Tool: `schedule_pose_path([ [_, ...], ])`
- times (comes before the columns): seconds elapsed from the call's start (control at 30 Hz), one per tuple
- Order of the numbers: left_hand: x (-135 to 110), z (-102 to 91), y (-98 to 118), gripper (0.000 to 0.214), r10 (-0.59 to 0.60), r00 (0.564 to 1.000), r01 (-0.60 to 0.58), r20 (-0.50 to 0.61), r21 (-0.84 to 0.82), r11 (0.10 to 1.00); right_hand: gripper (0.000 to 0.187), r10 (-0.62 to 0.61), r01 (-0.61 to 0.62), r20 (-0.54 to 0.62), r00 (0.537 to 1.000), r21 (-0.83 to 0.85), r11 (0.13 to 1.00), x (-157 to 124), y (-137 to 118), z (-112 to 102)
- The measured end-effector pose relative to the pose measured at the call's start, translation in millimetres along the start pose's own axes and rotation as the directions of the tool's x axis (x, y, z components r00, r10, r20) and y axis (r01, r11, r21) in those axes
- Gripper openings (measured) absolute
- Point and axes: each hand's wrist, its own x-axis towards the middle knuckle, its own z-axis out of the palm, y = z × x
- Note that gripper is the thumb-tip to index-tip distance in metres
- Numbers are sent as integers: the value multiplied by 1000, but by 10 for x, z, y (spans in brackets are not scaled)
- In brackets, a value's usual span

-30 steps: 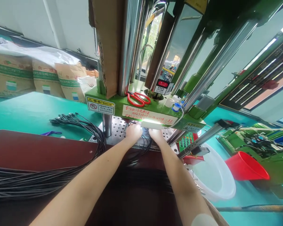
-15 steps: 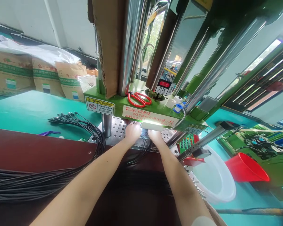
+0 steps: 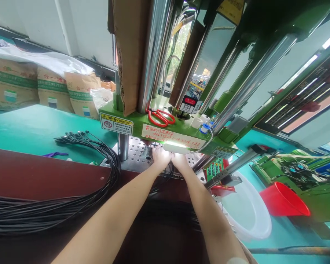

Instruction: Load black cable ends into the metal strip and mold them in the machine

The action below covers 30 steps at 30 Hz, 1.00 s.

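Close together under the green press, my left hand (image 3: 161, 157) and my right hand (image 3: 179, 160) nearly touch over the perforated metal plate (image 3: 132, 157). Both look closed, with fingers curled in; glare and the white lamp (image 3: 176, 148) hide the fingertips and whatever they grip. Black cables (image 3: 169, 172) run down toward me from beneath the hands. Just left of my left hand, a small dark metal block (image 3: 147, 152) sits on the plate.
Red-handled scissors (image 3: 161, 118) lie on the green press ledge (image 3: 137, 128). A cable bundle (image 3: 110, 154) curves over the brown board (image 3: 44, 176) at left. To the right are a control panel (image 3: 216, 168), a white tub (image 3: 261, 216) and a red bucket (image 3: 284, 200).
My left hand has moved right, closing the gap to my right hand and uncovering the metal block. My right hand stays near its place. The view has shifted slightly.
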Motion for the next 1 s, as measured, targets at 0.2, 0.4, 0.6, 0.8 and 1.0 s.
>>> schedule_pose_path([
  [0.2, -35, -82, -125, 30, 6, 1000, -6, -18, 24, 1000, 24, -80, 82, 49, 996, -25, 996, 82, -136, -35],
  [0.4, -22, -131, -178, 28, 57, 998, -57, 15, 41, 998, 23, -103, 107, 76, 992, -47, 993, 152, -196, -12],
  [0.6, -3, -92, -195, 23, 73, 997, -74, 28, 30, 997, 26, -97, 103, 89, 991, -66, 992, 182, -160, 17],
  [0.8, 15, -97, -207, 22, 66, 996, -69, 61, 36, 997, 30, -72, 79, 98, 993, -74, 994, 201, -206, 6],
  [1.0, 92, -170, -172, 21, 58, 996, -62, 60, 64, 996, 29, -63, 68, 70, 996, -77, 995, 199, -195, 7],
])
